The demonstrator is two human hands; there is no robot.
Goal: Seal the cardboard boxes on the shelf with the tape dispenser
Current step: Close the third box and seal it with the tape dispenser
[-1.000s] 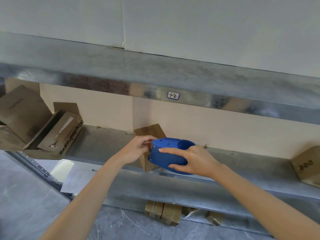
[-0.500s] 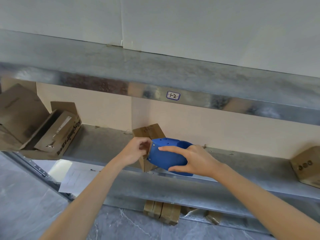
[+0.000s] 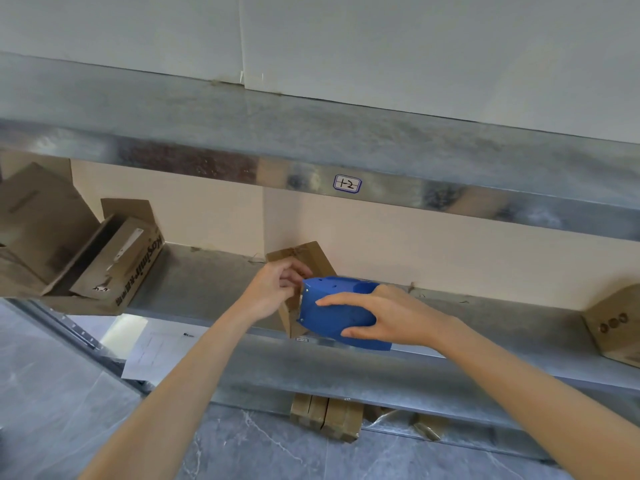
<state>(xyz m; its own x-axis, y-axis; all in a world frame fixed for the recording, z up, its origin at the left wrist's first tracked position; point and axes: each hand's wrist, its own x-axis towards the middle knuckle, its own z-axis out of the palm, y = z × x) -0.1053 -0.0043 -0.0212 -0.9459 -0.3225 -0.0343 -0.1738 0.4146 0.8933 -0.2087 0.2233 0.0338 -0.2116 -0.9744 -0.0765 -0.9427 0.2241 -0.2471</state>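
The right hand (image 3: 391,315) is gripping the blue tape dispenser (image 3: 337,315), its front edge touching the small cardboard box (image 3: 304,259) on the metal shelf (image 3: 207,282). The left hand (image 3: 277,289) is curling its fingers against the box's near face, steadying it.

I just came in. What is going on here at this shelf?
A person is taping a small cardboard box on a metal shelf. The right hand holds a blue tape dispenser with its front end against the box, and the left hand grips the box beside it. An opened box lies at the left of the shelf and a brown box sits at the far right; neither is being touched.
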